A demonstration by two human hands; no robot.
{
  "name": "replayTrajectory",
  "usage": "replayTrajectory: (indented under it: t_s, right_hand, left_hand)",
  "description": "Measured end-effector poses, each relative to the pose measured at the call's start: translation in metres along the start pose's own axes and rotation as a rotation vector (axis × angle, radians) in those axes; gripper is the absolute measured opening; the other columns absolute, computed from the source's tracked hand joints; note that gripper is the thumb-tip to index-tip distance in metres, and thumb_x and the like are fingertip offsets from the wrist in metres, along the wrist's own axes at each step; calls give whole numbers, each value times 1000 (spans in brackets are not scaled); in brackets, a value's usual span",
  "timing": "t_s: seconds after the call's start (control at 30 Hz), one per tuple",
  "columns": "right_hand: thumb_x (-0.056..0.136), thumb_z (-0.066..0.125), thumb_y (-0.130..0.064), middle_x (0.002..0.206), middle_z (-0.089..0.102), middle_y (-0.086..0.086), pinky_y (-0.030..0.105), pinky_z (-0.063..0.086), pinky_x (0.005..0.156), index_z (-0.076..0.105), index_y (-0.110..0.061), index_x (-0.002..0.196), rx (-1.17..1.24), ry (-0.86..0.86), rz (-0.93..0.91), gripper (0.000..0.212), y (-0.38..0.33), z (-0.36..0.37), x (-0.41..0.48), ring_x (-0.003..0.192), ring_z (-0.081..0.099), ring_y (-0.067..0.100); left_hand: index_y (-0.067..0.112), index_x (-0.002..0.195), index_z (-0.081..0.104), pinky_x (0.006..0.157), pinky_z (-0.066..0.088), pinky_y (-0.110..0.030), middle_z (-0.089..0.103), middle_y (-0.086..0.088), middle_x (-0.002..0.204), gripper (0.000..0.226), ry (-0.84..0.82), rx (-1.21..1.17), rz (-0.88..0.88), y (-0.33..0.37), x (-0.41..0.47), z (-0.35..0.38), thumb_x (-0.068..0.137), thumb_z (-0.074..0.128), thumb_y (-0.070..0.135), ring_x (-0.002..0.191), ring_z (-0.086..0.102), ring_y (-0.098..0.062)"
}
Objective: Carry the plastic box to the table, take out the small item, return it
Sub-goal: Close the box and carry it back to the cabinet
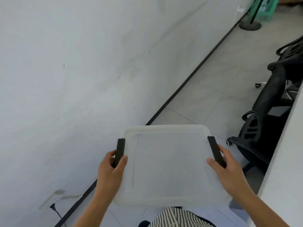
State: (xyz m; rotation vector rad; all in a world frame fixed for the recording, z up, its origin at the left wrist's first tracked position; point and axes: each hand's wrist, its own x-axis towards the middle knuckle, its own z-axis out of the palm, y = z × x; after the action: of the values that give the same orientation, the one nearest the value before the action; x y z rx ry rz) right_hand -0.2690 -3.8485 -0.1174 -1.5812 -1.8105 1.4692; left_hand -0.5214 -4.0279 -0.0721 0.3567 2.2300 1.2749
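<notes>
A white wall (73, 63) filled the left side, and grey floor tiles (213, 82) ran beside it. Black office chairs (268, 104) stood at the right. The translucent plastic box (168, 163) with closed lid was carried above the floor. The left hand (111, 171) clasped its left black latch (119, 151), the right hand (231, 169) clasped the right black latch (215, 150)

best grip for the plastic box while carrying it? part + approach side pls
Grip the plastic box at its two short ends, by the black latch handles: left hand from the left, right hand from the right, thumbs over the lid. The box is wide and flat, so opposed end grips keep it level. Both hands are placed this way now.
</notes>
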Motion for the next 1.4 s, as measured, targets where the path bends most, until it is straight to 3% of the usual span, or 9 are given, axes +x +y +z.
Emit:
replayTrajectory:
  t_s: [0.33,0.53,0.7,0.9,1.03,1.13,1.27,1.4]
  right_hand:
    - [84,66,-32,78,55,3,32,44,61,48,-32,129,36,114,64,49,-67,-27,172,62,50,16]
    - [84,68,-27,75,53,1,30,40,57,47,-27,132,85,274,122,53,-113,-43,281,60,50,17]
    - [84,67,-28,96,65,4,46,53,72,44,-30,134,117,401,183,56,-153,-79,361,84,65,30]
    - [85,67,-24,95,63,-16,40,53,73,42,-27,138,207,537,248,58,-163,-135,462,82,63,15]
    - [85,66,-24,95,66,1,46,53,75,44,-26,136,219,554,267,55,-164,-190,551,89,64,33]
    - [85,66,-26,101,65,14,46,53,76,44,-25,136,202,548,257,55,-177,-241,616,93,63,38]
    - [87,64,-25,101,63,8,32,48,66,41,-23,139,151,502,214,57,-200,-304,700,81,60,25]
    - [87,64,-24,99,65,1,37,52,68,43,-26,137,157,501,212,55,-218,-349,773,89,64,32]
  left_hand:
    - [18,113,59,68,50,-38,69,-14,92,26,-143,47,41,108,180,94,89,59,26,86,64,-35]
    - [17,112,60,70,51,-43,69,-15,88,24,-268,96,119,190,309,171,89,60,24,82,64,-36]
    - [17,116,58,61,46,-30,67,-11,83,27,-403,166,208,276,397,247,89,58,23,70,59,-22]
    - [15,120,56,62,46,-25,65,0,88,31,-524,238,293,352,477,367,90,57,23,79,62,-17]
    - [14,121,55,61,45,-24,65,2,90,32,-532,249,311,402,519,456,90,57,23,80,62,-14]
    - [14,119,56,62,46,-26,66,-1,89,30,-518,216,305,447,541,511,90,58,22,79,63,-18]
    - [15,119,55,64,48,-30,65,-2,88,30,-491,211,283,500,575,579,90,57,23,79,62,-21]
    - [15,117,57,64,46,-31,65,-3,87,28,-470,176,267,542,615,636,90,57,22,78,61,-21]
